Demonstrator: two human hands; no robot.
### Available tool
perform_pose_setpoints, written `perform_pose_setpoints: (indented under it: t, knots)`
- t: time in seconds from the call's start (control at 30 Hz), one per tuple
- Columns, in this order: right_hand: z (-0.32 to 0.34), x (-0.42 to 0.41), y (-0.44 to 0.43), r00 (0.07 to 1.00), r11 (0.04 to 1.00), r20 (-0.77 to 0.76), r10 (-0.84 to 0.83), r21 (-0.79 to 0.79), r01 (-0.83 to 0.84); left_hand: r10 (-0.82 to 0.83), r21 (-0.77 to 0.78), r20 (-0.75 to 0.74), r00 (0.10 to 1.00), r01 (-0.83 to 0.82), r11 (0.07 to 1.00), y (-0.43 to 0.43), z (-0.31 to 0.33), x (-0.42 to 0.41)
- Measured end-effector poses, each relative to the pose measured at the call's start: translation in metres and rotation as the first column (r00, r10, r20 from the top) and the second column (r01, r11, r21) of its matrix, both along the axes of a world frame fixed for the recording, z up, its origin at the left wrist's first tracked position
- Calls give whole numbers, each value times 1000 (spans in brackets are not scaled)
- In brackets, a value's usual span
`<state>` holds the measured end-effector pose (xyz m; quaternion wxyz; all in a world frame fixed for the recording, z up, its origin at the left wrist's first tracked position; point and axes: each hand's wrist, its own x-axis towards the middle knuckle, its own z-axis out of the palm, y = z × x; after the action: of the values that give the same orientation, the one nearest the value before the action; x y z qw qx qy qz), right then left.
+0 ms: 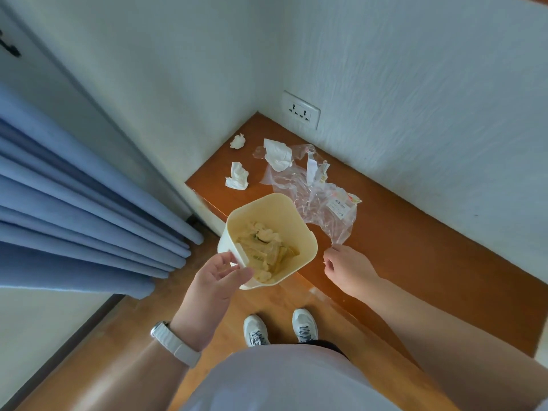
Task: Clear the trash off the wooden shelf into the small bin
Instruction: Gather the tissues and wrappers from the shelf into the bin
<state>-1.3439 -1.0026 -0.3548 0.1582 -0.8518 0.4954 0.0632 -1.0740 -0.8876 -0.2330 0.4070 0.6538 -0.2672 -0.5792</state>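
Step 1 by the looks of it: left hand (221,275) grips the small cream plastic bin (299,223) by its rim at the edge of the orange-brown wooden shelf (400,221), and right hand (347,266) pinches the near corner of the crinkled clear plastic bag (314,197) lying there. Next it needs dragging in, then the 3 crumpled white tissues (277,154). Bin contents are just a yellowish jumble.
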Motion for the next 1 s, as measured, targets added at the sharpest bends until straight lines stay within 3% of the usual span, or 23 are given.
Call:
perform_pose_setpoints:
  t: [0.2, 0.37, 0.53, 0.7, 0.87, 1.0]
  knots:
    - [84, 30, -3, 905, 959, 373, -207, -105, 263, -46, -9, -24, 999, 46, 999, -8, -2, 11]
    - [147, 66, 0, 831, 967, 556, -26, -198, 162, -93, -48, -27, 995, 91, 995, -10, -1, 19]
    - [168, 102, 5, 872, 977, 471, 134, -210, -37, -120, -81, -36, 992, 117, 990, -14, -2, 27]
    - [170, 99, -2, 877, 974, 450, 169, -210, -80, -112, -82, -32, 993, 109, 991, -22, -5, 35]
    - [147, 64, -40, 878, 981, 478, -14, -164, 105, -78, -74, -30, 996, 76, 994, -38, -6, 40]
    - [104, 31, -79, 948, 978, 269, -168, -76, 195, -27, -49, -37, 999, 25, 998, -53, -5, 44]
